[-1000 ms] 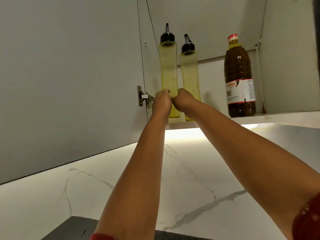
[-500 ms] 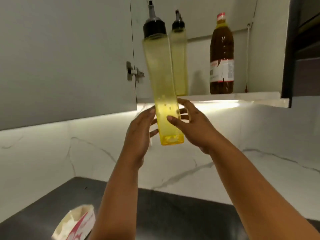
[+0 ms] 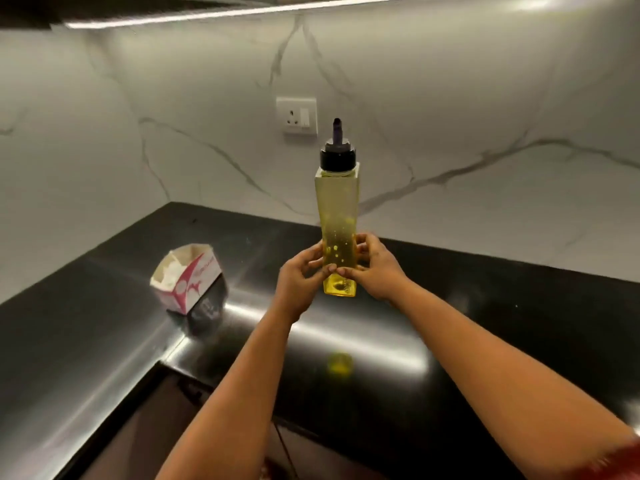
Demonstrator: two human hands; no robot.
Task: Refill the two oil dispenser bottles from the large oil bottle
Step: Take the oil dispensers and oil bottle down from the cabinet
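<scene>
On the left of the dark bench point(image 3: 86, 341) stands an open white-and-pink carton point(image 3: 187, 277). At centre, the left hand point(image 3: 299, 280) and right hand point(image 3: 375, 268) curl their fingers round the lower part of an upright yellow oil dispenser bottle point(image 3: 338, 216), held above the bench. Behind it, a wall socket point(image 3: 296, 115) sits on the marble backsplash point(image 3: 485, 98).

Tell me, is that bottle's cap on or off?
On. The black cap with its spout sits atop the upright bottle, held near its base by both hands.
</scene>
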